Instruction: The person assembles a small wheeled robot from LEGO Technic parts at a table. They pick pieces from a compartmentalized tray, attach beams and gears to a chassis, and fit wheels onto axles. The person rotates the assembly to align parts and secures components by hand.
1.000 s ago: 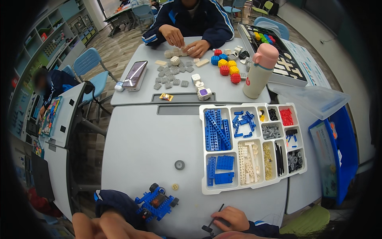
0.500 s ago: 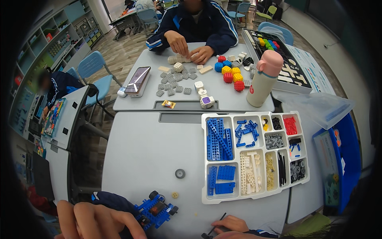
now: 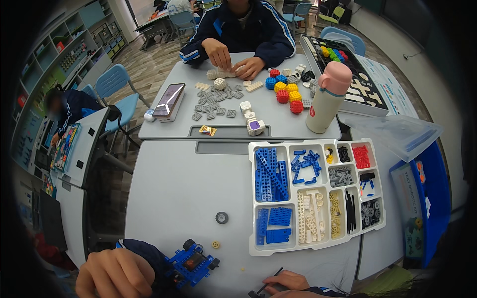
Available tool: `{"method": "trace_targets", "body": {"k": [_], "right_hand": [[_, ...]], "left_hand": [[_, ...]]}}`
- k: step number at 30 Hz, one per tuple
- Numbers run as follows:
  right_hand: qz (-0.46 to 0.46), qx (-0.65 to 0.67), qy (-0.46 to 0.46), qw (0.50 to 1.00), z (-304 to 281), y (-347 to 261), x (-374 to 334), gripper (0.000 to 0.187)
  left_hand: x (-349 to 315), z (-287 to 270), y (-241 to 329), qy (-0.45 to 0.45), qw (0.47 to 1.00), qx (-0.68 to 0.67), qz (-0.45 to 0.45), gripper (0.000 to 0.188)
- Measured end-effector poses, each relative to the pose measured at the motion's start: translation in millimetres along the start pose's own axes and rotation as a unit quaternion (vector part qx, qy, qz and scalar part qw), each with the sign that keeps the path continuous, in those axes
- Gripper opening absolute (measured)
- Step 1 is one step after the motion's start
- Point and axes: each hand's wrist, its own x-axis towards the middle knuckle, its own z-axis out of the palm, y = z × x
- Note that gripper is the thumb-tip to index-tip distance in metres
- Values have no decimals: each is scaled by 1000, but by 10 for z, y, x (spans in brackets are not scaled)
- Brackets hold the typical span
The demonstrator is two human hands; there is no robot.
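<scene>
My left hand (image 3: 117,273) is raised close in at the lower left, its fingers bent and together. The fingertips are out of sight, so whatever they hold, if anything, is hidden. Beside its sleeve (image 3: 144,251) on the table stands a small blue toy car (image 3: 193,263) built of bricks, with black wheels. At the bottom edge my right hand (image 3: 290,282) pinches a thin black axle (image 3: 271,280); a dark wheel-like piece (image 3: 256,294) is at its lower end. A cream pulley wheel (image 3: 215,245) and a grey wheel (image 3: 221,217) lie beyond the car.
A white sorting tray (image 3: 252,223) of blue, cream, black, grey and red parts stands at right. Across the table a person's hands (image 3: 233,62) handle pale blocks. A bottle (image 3: 328,99), a phone (image 3: 170,99) and a blue bin (image 3: 437,198) are around.
My left hand has moved slightly right, and its fingers, spread before, are now bent together. My right hand still grips the axle, nearly unmoved. The view has shifted slightly.
</scene>
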Motion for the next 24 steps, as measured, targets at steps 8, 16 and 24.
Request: {"method": "trace_targets", "body": {"k": [8, 16, 24], "right_hand": [[0, -4, 1, 1000, -1, 1, 11, 22], [23, -6, 0, 1000, -9, -78, 50, 23], [1, 4, -3, 1000, -14, -32, 39, 24]], "left_hand": [[-2, -156, 108, -62, 987, 138, -51, 34], [74, -142, 19, -121, 986, 70, -89, 36], [101, -112, -42, -117, 989, 45, -74, 34]]}}
